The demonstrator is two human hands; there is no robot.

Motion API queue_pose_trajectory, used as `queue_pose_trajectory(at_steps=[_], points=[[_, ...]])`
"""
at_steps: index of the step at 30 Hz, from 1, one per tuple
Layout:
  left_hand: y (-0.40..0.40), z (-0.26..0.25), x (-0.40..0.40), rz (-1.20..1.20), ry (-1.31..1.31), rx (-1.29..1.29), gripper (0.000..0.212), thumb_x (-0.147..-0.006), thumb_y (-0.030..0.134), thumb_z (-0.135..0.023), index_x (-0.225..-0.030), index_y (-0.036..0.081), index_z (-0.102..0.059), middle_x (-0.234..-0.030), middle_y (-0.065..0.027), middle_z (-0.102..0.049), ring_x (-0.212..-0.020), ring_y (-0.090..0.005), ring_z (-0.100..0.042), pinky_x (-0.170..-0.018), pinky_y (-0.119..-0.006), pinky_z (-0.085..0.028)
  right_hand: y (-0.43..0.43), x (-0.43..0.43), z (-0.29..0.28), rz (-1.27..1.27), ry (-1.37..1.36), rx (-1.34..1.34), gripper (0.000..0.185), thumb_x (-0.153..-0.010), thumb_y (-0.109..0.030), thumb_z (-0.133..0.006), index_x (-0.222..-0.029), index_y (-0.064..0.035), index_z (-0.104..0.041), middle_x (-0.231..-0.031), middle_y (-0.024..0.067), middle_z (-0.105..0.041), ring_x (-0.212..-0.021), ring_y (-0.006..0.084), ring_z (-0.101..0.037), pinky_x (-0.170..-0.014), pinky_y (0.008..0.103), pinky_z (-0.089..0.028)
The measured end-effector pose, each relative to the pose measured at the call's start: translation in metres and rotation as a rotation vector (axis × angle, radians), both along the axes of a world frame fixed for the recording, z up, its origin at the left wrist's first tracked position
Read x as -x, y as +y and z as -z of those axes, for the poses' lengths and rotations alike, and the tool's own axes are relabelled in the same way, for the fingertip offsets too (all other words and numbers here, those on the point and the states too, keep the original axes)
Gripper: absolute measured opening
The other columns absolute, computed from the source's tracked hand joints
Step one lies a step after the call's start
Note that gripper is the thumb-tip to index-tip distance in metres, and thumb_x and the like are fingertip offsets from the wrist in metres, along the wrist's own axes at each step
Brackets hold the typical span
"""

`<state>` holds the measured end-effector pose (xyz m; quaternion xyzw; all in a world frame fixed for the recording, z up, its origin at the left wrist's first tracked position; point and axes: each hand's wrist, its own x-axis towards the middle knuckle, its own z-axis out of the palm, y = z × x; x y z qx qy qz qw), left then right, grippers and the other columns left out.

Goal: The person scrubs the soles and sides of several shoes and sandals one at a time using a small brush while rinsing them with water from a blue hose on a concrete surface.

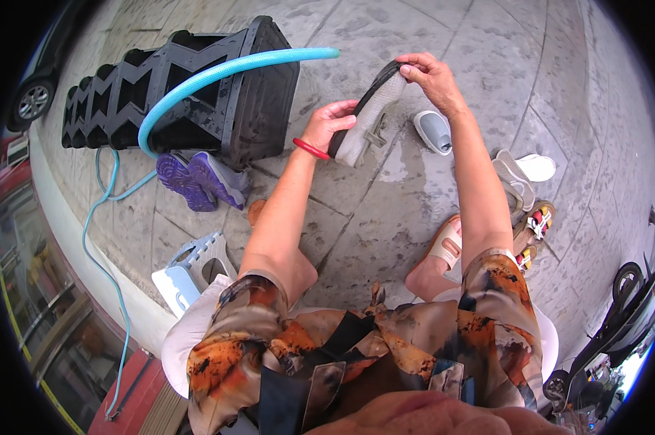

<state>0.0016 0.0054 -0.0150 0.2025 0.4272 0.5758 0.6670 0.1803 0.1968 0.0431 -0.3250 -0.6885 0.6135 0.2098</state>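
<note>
A grey mesh shoe (pixel 373 117) with a black sole is held up on its side between my two hands. My left hand (pixel 330 125), with a red bangle on its wrist, grips one end of it. At the other end, the fingers and thumb of my right hand (pixel 430 81) pinch the tip. The shoe's lace or strap hangs loose on the side facing me. Below my right hand, a grey and white oval object (pixel 433 133), seemingly a scrub brush, lies on wet paving.
A black plastic slotted rack (pixel 262 98) lies at the left, with a blue hose (pixel 197 84) arching over it. Beside it lean purple-soled shoes (pixel 202 179). A folding step stool (pixel 197 266) stands nearer. Insoles (pixel 515 171) and strapped sandals (pixel 539 220) lie at right.
</note>
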Motion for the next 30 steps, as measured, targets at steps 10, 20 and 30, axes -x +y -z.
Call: queue_pose_trajectory(at_steps=[10,20,30], points=[[0.001,-0.006,-0.001,0.051,-0.138,-0.014,0.04,-0.081,0.0,-0.062,-0.12,-0.002,-0.052,-0.113,-0.0103,-0.06,-0.101,-0.0178,-0.058,-0.091,-0.032,-0.046,-0.004,0.0,-0.028,0.035,-0.039,-0.025,0.021,-0.09,-0.019,-0.059,-0.102,-0.0015,-0.065,-0.087,0.0001,-0.05,-0.072,0.009,-0.052,-0.067,0.0233,-0.046],[0.005,-0.004,-0.005,-0.041,0.102,-0.017,0.049,-0.067,-0.007,-0.073,-0.112,0.002,-0.058,-0.11,-0.0068,-0.059,-0.103,-0.0164,-0.055,-0.091,-0.031,-0.045,-0.009,-0.004,-0.022,0.035,0.087,0.079,0.014,-0.089,-0.013,-0.058,-0.098,-0.0037,-0.063,-0.089,-0.0018,-0.056,-0.081,0.0089,-0.052,-0.074,0.0241,-0.045],[0.014,-0.008,-0.009,-0.225,0.382,-0.18,0.049,-0.056,-0.013,-0.075,-0.101,0.004,-0.063,-0.117,-0.0047,-0.053,-0.106,-0.0157,-0.053,-0.091,-0.03,-0.047,-0.008,-0.014,-0.02,0.046,0.27,0.416,0.023,-0.084,-0.009,-0.063,-0.106,-0.0045,-0.062,-0.093,-0.0006,-0.061,-0.085,0.0078,-0.055,-0.078,0.0233,-0.045]])
